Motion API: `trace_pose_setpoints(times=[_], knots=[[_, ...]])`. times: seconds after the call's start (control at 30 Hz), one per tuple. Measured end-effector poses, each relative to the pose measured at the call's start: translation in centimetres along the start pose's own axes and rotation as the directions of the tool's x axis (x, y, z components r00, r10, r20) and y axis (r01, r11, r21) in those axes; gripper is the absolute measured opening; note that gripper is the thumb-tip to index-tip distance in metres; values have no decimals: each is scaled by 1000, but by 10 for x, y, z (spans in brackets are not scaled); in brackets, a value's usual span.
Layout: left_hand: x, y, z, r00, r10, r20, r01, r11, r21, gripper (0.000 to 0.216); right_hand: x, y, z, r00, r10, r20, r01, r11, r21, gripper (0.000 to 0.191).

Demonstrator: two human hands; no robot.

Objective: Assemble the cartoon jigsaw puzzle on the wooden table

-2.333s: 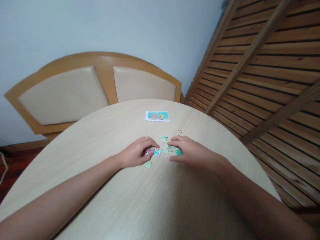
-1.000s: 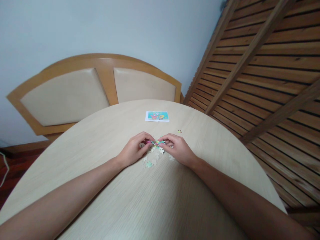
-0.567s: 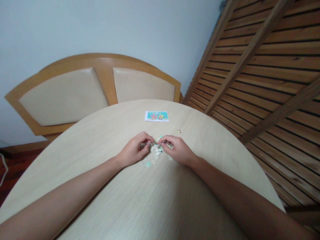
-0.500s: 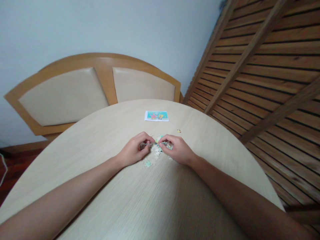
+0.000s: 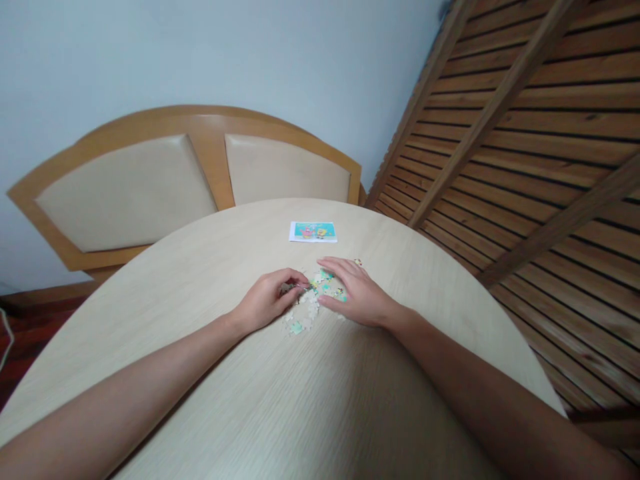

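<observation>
Puzzle Pieces Between Two Hands on a Round Table

Loose coloured pieces [image 5: 327, 288] lie inside the curve of the right hand [image 5: 363, 295], which is therefore the nearer of the two. Its thumb and fingers are spread wide around them; whether the fingertips touch any piece cannot be told. The left hand [image 5: 267, 298] pinches a thin held piece [image 5: 303, 287] between thumb and fingers, seen nearly edge-on and pointing toward the right hand; whether it is single or several joined cannot be told. Pale pieces [image 5: 311, 307] lie between the hands, and the scatter as a whole runs slantwise, from the right fingertips back toward the wearer and to the left. A mint-green piece [image 5: 297, 327] marks its near end. A lone piece [image 5: 358, 262] sits just beyond the right hand's knuckles.

Materials and shapes: the pieces are small, flat and knobbed, apparently card, some printed in green and yellow. The picture card [image 5: 313, 231] beyond them is rectangular, turquoise with a white border, its long axis running left to right. The table [image 5: 240, 413] is pale, with fine wood-like grain and a rounded edge. Behind it stand an arched wooden backrest [image 5: 207, 150] with smooth cream panels and a slatted wooden screen [image 5: 550, 133].
</observation>
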State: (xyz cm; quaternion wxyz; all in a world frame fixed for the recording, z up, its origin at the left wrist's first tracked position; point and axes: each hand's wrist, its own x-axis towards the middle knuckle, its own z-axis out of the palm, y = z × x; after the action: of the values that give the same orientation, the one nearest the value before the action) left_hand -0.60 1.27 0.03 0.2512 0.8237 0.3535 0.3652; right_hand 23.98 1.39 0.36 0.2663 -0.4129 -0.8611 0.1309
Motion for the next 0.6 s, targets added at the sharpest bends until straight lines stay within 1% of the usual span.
trace_pose_setpoints(times=[0.03,0.07,0.1,0.13,0.2,0.23,0.27,0.37,0.47,0.53,0.6], knots=[[0,-1,0,1000,-15,-7,15,1000,12,14,-2,4,-1,998,37,49,-34,998,-58,88],[0,-2,1,1000,-12,-12,13,999,40,16,-5,8,-2,992,69,101,-59,993,-99,102],[0,-2,1,1000,7,-9,-6,997,79,22,-7,11,-2,986,92,141,-75,990,-123,110],[0,-2,1,999,36,7,-36,992,123,32,-8,15,-1,981,110,161,-88,987,-136,112],[0,-2,1,993,96,70,-108,975,194,52,-9,19,0,980,114,165,-90,985,-144,101],[0,-2,1,988,110,107,-131,969,209,57,-9,19,1,983,100,153,-79,987,-139,92],[0,-2,2,984,110,138,-139,967,215,58,-8,19,2,988,75,138,-57,990,-127,82],[-1,-3,2,982,76,171,-112,971,212,44,-4,14,1,994,-43,101,49,997,-54,54],[-1,-4,2,984,72,165,-102,977,187,29,0,9,-1,981,-167,95,166,986,18,32],[-1,-3,1,983,78,168,-107,979,173,22,1,8,-1,971,-222,94,219,975,34,26],[0,-2,1,981,92,170,-119,980,157,16,2,8,0,967,-242,78,241,970,31,25]])
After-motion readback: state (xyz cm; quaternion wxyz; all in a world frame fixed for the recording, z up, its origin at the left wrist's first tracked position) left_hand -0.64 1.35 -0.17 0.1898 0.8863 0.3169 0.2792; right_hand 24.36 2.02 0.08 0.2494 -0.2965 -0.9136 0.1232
